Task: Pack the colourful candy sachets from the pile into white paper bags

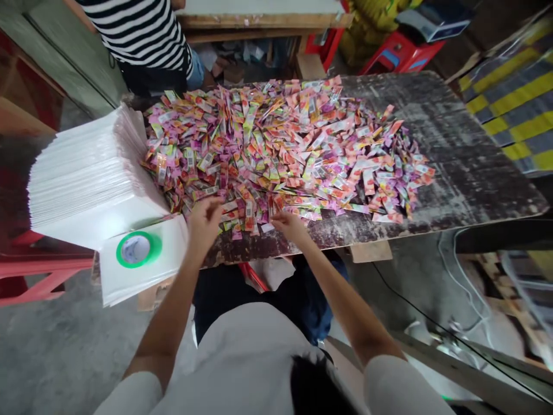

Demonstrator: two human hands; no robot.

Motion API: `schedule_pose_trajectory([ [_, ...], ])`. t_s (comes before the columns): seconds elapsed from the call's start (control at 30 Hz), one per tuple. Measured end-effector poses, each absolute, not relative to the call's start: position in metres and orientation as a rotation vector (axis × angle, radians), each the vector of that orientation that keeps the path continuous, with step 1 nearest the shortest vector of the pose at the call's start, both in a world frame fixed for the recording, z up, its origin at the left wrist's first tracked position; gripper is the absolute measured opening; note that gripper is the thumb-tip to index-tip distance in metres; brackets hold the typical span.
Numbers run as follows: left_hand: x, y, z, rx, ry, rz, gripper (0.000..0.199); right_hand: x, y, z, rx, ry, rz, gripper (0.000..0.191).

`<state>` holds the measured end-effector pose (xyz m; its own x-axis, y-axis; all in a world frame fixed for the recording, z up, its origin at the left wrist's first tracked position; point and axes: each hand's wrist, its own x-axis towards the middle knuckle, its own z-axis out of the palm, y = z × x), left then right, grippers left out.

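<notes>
A wide heap of small, narrow printed packets (276,144) in pink, orange, purple and green covers much of the dark worn table. At the heap's near left edge is my left hand (204,223), its fingers loosely bent with a gap between thumb and forefinger; I see nothing held there. My right hand (291,226) is at the near edge, closer to the middle, with thumb and fingers pinched on a small packet (271,206). The fingertips partly hide that packet. A pale slip (267,227) lies just left of these fingers.
To the left stands a tall stack of white envelopes (82,173). A green tape roll (135,249) lies on a lower white pile (173,242). Across the table (470,155) is a person in a striped shirt (133,29). A scale (434,20) sits on a red stool (401,53).
</notes>
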<state>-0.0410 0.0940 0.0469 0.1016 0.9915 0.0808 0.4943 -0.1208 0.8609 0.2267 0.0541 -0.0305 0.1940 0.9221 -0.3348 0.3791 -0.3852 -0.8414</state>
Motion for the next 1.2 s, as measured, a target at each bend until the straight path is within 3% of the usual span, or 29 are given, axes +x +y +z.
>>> schedule_pose_trajectory([
  [0.07, -0.02, 0.099, 0.007, 1.729, 1.638, 0.648, 0.017, 0.211, 0.064, -0.043, -2.014, -1.353, 0.952, 0.012],
  [0.17, 0.011, 0.11, -0.036, 1.756, 1.821, 0.285, 0.031, 0.183, 0.082, -0.058, -2.11, -1.425, 0.722, 0.02],
  [0.3, 0.023, 0.118, -0.05, 1.768, 1.878, 0.08, 0.043, 0.159, 0.101, -0.071, -2.213, -1.494, 0.702, 0.035],
  [0.47, -0.017, 0.095, -0.041, 1.715, 1.739, 0.177, 0.043, 0.177, 0.088, -0.069, -2.313, -1.57, 0.81, 0.021],
  [0.7, -0.043, 0.072, -0.041, 1.212, 1.548, 0.483, 0.034, 0.207, 0.063, -0.057, -2.232, -1.577, 0.773, 0.037],
  [0.87, -0.034, 0.056, -0.032, 0.682, 1.142, 0.443, 0.055, 0.21, 0.044, -0.067, -2.135, -1.512, 0.806, 0.033],
  [1.03, -0.035, 0.067, -0.041, 0.991, 1.309, 0.634, 0.073, 0.207, 0.031, -0.08, -2.16, -1.478, 0.716, 0.041],
  [1.13, -0.019, 0.092, -0.053, 1.391, 1.473, 0.621, 0.072, 0.198, 0.036, -0.083, -2.229, -1.53, 0.675, 0.045],
  [1.2, -0.005, 0.106, -0.058, 1.67, 1.533, 0.517, 0.068, 0.191, 0.04, -0.085, -2.265, -1.592, 0.682, 0.037],
])
